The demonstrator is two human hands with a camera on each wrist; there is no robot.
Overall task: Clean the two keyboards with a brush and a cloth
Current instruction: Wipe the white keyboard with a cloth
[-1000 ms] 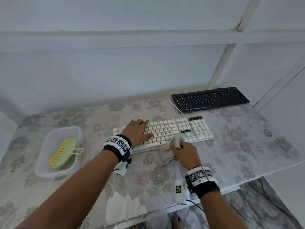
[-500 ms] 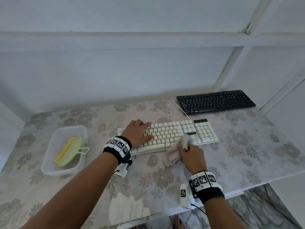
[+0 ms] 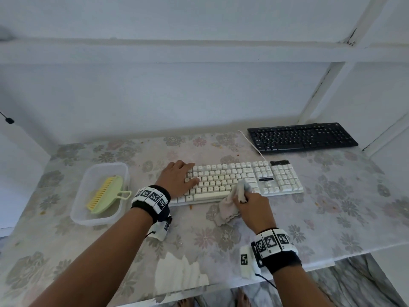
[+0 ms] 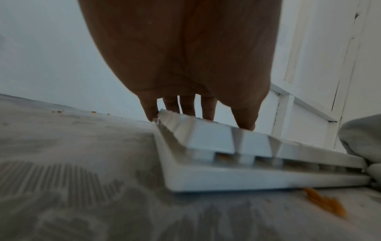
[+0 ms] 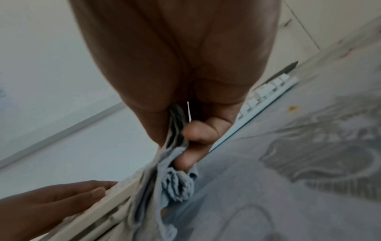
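A white keyboard (image 3: 254, 178) lies across the middle of the flowered table. My left hand (image 3: 179, 177) rests flat on its left end, fingers straight over the keys, and the left wrist view shows those fingers (image 4: 187, 106) pressing the white keyboard (image 4: 226, 154). My right hand (image 3: 252, 203) grips a pale bunched cloth (image 3: 232, 202) against the keys at the front middle; in the right wrist view the cloth (image 5: 175, 176) hangs from curled fingers. A black keyboard (image 3: 301, 137) sits at the back right. A green brush with yellow bristles (image 3: 106, 193) lies in a tub.
The clear plastic tub (image 3: 88, 218) stands left of the white keyboard. A white cable (image 3: 252, 145) runs between the two keyboards. Orange crumbs (image 4: 323, 203) lie by the keyboard's front edge. A wall and shelf frame close the back; the table's front edge (image 3: 332, 260) is near my wrists.
My right hand with the cloth has slid a little to the right along the white keyboard's front rows. My left hand has stayed on the left end.
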